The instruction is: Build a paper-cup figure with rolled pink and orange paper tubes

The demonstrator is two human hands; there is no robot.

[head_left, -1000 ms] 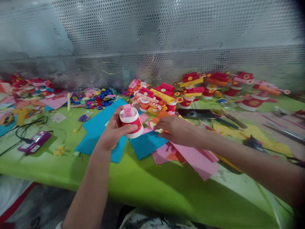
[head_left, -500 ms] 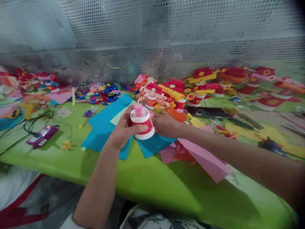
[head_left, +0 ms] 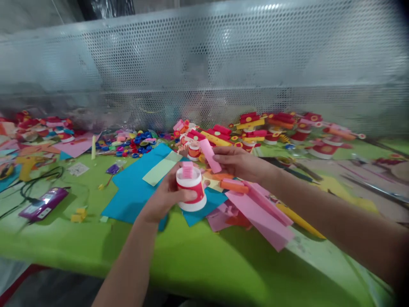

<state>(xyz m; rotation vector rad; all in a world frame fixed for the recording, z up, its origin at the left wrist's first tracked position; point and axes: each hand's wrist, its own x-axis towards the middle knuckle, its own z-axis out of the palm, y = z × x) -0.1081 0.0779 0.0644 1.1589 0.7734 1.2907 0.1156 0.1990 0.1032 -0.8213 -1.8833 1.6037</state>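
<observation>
My left hand (head_left: 166,194) is wrapped round a paper cup (head_left: 195,193), white with a red band, held above the table's front part. A folded pink paper piece (head_left: 187,169) stands up from the cup's top. Up and to the right of the cup, my right hand (head_left: 238,160) pinches a pink paper strip (head_left: 210,154), tilted in the air and apart from the cup. Under the hands lie blue paper sheets (head_left: 128,192) and a pale green strip (head_left: 162,167). Pink paper (head_left: 255,213) and an orange rolled piece (head_left: 234,186) lie below my right forearm.
Finished red and yellow paper models (head_left: 249,125) stand along the perforated metal panel (head_left: 159,68). Colourful small parts (head_left: 137,143) are heaped at the back. To the left are a yellow glue gun (head_left: 27,166), a purple power box (head_left: 44,204) and cables. Scissors-like metal tools (head_left: 373,187) lie far right.
My right hand has lifted from the papers behind the cup and now holds up a pink strip. The left hand still grips the cup. The camera view has tilted up.
</observation>
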